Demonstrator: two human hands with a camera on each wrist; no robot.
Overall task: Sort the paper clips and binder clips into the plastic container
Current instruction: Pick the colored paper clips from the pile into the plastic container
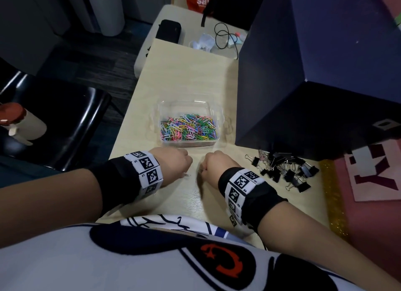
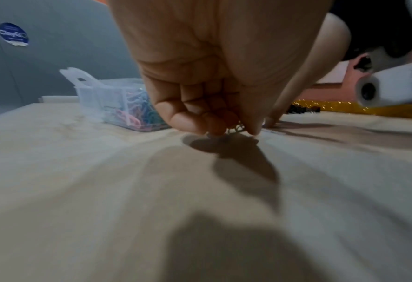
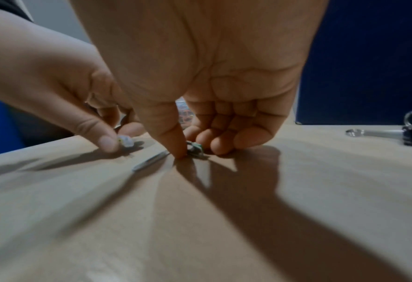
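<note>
A clear plastic container (image 1: 219, 117) holds a heap of coloured paper clips (image 1: 188, 127) in the middle of the table. Black binder clips (image 1: 284, 169) lie in a pile to the right. Both hands rest just in front of the container, fingers curled down onto the tabletop. My left hand (image 1: 187, 171) pinches a small pale paper clip (image 3: 127, 141) against the wood. My right hand (image 1: 201, 172) pinches a green paper clip (image 3: 195, 148) between thumb and fingers. One thin loose clip (image 3: 149, 162) lies on the table between the two hands.
A tall dark blue box (image 1: 303, 74) stands at the right behind the binder clips. A pink sheet (image 1: 373, 173) and a gold glitter strip (image 1: 333, 195) lie at the far right. A black case (image 1: 168, 31), cable and crumpled paper sit at the back. A black chair (image 1: 65, 121) stands left.
</note>
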